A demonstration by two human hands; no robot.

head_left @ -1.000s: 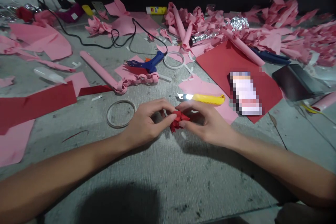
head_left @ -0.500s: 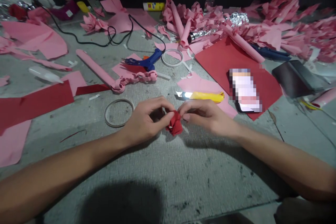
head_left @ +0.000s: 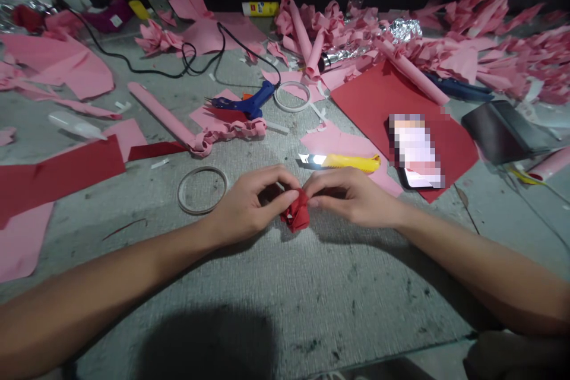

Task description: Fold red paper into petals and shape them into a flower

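Between my hands is a small folded piece of red paper (head_left: 297,217), creased and bunched, just over the tabletop. My left hand (head_left: 256,199) pinches its upper left edge between thumb and fingers. From the other side my right hand (head_left: 351,193) pinches its upper right edge, with part of the paper hidden by the fingertips. Just beyond my right hand lies a yellow utility knife (head_left: 354,162), its blade out and pointing left. A grey tape ring (head_left: 202,190) lies flat beside my left wrist.
A blue glue gun (head_left: 253,101) with a black cord and a white ring (head_left: 293,97) lie farther back. At right, a phone (head_left: 416,151) rests on a red sheet (head_left: 365,95). Pink paper scraps (head_left: 338,27) and a glue stick (head_left: 260,9) line the back.
Both hands keep their pinch on the red paper. The fingers of my right hand have shifted slightly left, closer to my left hand.
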